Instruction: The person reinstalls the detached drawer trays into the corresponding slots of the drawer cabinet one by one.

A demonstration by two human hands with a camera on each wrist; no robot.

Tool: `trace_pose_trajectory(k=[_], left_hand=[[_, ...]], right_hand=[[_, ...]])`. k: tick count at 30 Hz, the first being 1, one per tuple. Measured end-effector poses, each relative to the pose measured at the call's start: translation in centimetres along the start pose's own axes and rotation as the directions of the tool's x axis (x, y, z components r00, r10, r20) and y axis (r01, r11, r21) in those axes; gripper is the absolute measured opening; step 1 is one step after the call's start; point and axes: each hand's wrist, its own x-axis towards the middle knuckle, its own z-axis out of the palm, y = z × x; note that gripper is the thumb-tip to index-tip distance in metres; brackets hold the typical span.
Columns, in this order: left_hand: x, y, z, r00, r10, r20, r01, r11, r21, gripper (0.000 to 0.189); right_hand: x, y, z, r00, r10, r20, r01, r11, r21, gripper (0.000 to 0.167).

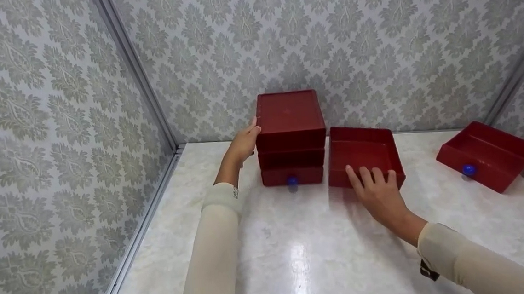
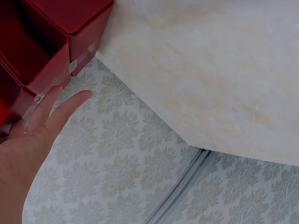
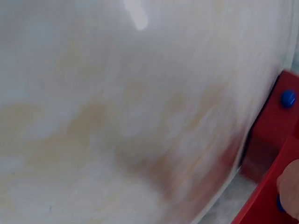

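Head view, bench (image 1: 269,257): pale surface bearing the cabinet (image 1: 289,112) and the loose drawers; a broad stretch of it lies on the cabinet's near side.
Right grip (image 1: 378,199): nearer than the cabinet and to its right; fingers curl over the near edge of the held drawer (image 1: 364,151) and are clamped on it, apparently because that thin edge is easy to grasp.
Held drawer: just to the right of the cabinet, hollow side up; whether its base bears fully on the bench cannot be told.
Turned drawer (image 1: 488,154): well to the right of the cabinet, set askew, a placement that probably keeps space between the two.
Lowest drawer (image 1: 275,178): seated in the bottom of the cabinet, blue knob (image 1: 292,181) toward the person; it likely adds weight low down.
Left grip (image 1: 243,143): at the cabinet's left side, fingers extended and apart, touching rather than enclosing it, presumably to steady it against sliding.
Cabinet: upright, its two vacant bays (image 1: 292,158) above the lowest drawer and facing the person, which seems to suit reaching in from the front.
Papered wall (image 1: 260,50): behind the cabinet.
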Motion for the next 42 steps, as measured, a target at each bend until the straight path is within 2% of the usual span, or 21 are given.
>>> trace_pose_trajectory(k=[4,8,13,19,22,29,32,37,40,42], left_hand=[[0.0,-0.3,0.0,0.999,-0.049,0.017,0.050,0.996,-0.069,0.058],[-0.1,-0.5,0.0,0.996,-0.082,0.032,0.085,0.991,-0.105,0.056],[-0.1,-0.6,0.2,0.996,-0.086,0.031,0.089,0.990,-0.109,0.057],[0.0,-0.6,0.4,0.996,-0.084,0.014,0.085,0.992,-0.097,0.056],[0.0,-0.5,0.5,0.997,-0.080,0.001,0.079,0.992,-0.098,0.056],[-0.1,-0.3,0.5,0.995,-0.097,-0.015,0.096,0.992,-0.088,0.055],[-0.1,-0.3,0.6,0.995,-0.101,-0.014,0.100,0.992,-0.077,0.055],[-0.1,-0.3,0.5,0.995,-0.095,-0.019,0.094,0.993,-0.078,0.058],[0.0,-0.3,0.4,0.995,-0.096,-0.019,0.094,0.992,-0.084,0.060],[-0.1,-0.4,0.4,0.995,-0.100,-0.017,0.098,0.992,-0.085,0.059]], right_hand=[[-1.3,-2.7,-3.2,0.999,0.033,0.020,-0.033,0.999,-0.013,0.109],[-2.9,-5.6,-5.6,1.000,0.023,-0.016,-0.023,1.000,-0.009,0.096],[-4.5,-8.0,-7.7,0.997,0.010,-0.083,-0.010,1.000,-0.010,0.081],[-5.5,-9.7,-9.9,0.994,-0.065,-0.093,0.067,0.997,0.023,0.082],[-5.6,-10.5,-10.6,0.990,-0.102,-0.095,0.107,0.993,0.048,0.086],[-5.1,-12.2,-11.2,0.978,-0.128,-0.163,0.145,0.985,0.097,0.081],[-4.8,-12.8,-11.5,0.978,-0.146,-0.148,0.163,0.980,0.110,0.081],[-3.9,-13.9,-11.8,0.968,-0.145,-0.204,0.170,0.979,0.113,0.051],[-3.4,-14.6,-11.8,0.960,-0.139,-0.244,0.172,0.978,0.118,0.056],[-3.0,-14.9,-11.9,0.960,-0.147,-0.237,0.181,0.975,0.130,0.059]])
